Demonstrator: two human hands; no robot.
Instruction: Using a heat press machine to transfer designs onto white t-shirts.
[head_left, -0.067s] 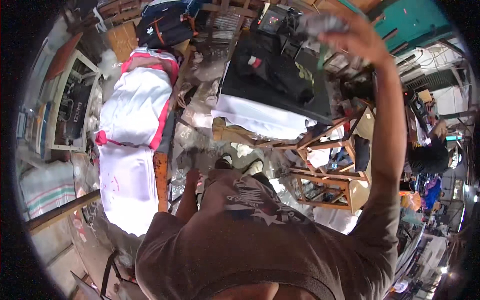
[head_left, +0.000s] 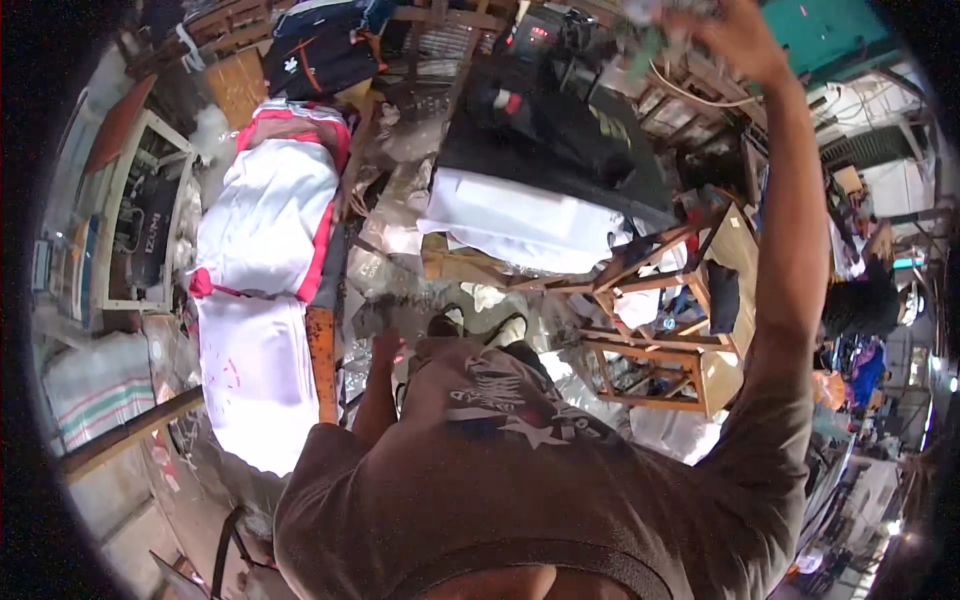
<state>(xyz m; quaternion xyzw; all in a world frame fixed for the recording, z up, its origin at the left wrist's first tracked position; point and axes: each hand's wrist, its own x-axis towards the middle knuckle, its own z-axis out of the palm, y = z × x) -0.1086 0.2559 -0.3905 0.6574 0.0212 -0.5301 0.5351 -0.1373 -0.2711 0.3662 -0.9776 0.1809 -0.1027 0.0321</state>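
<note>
Blurred pale object [head_left: 641, 11] sits at the very top edge of the view, right of centre, partly cut off, too smeared to identify. Close by it is the person's right hand [head_left: 735, 40], lifted high on an outstretched arm. Its fingers reach leftward toward the object, spread a little and bent; whether they grip it or only come near, I cannot tell. A blurred green strip [head_left: 646, 52] shows just below the object.

Below and to the left, a black garment [head_left: 545, 125] with a small red-and-white patch lies on a broad black surface [head_left: 475, 158]. White cloth [head_left: 520, 222] hangs from that surface's near edge.

The person's left hand [head_left: 387, 348] hangs low beside the body, fingers loosely relaxed, with no item visible in it. It is between the torso, in a brown printed T-shirt [head_left: 500, 480], and a long bench at the left. Along the bench lie white fabric with pink edging [head_left: 265, 215] and, nearer the person, white sheets [head_left: 255, 370] with faint reddish marks. Right of centre, below the black surface, stands a wooden frame [head_left: 650, 404].
</note>
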